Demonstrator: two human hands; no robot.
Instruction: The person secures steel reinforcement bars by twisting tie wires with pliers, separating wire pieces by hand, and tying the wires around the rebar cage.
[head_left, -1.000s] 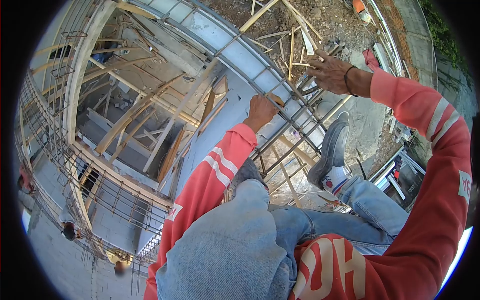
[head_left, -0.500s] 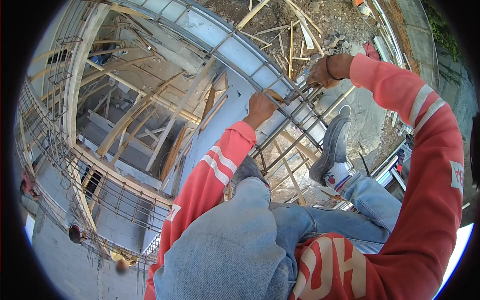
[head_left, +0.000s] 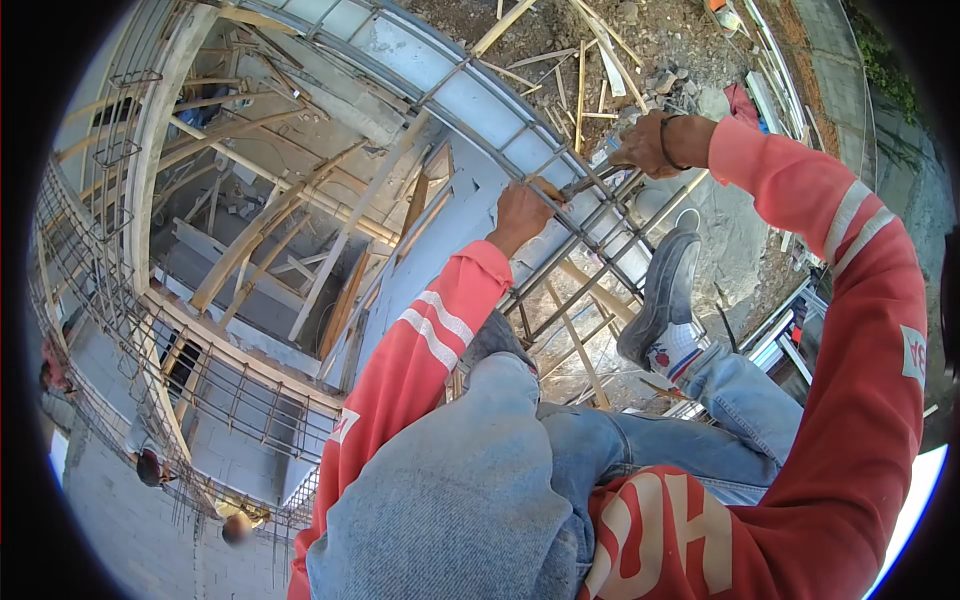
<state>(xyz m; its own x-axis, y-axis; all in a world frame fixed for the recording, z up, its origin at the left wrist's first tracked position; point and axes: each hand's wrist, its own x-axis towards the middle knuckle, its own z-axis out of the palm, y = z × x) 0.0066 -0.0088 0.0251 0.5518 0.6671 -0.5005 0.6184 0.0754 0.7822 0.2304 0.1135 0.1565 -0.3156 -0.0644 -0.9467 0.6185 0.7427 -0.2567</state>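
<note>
My left hand [head_left: 524, 214] is closed at the edge of the rebar cage [head_left: 590, 228], its fingertips against the bars. What it pinches is too small to make out. My right hand [head_left: 652, 146], wearing a dark wristband, is closed around the end of a dark metal hand tool [head_left: 592, 180]. That tool points toward my left fingertips, and its exact kind is hard to tell. Crossing bars and stirrups run below both hands. My grey shoe [head_left: 672, 292] rests beside the cage, and the other shoe [head_left: 492, 342] is partly hidden by my knee.
A pale blue wall top [head_left: 420, 62] curves away under the rebar. Down to the left lie timber props [head_left: 265, 245] and a concrete beam [head_left: 158, 140]. Another rebar cage [head_left: 250, 385] crosses the lower left, with people [head_left: 150, 468] near it. Rubble and planks [head_left: 610, 70] cover the ground ahead.
My right hand has shifted slightly to the right, its wrist turning a little. My left hand stays almost in place. Among the people at lower left, one has moved slightly.
</note>
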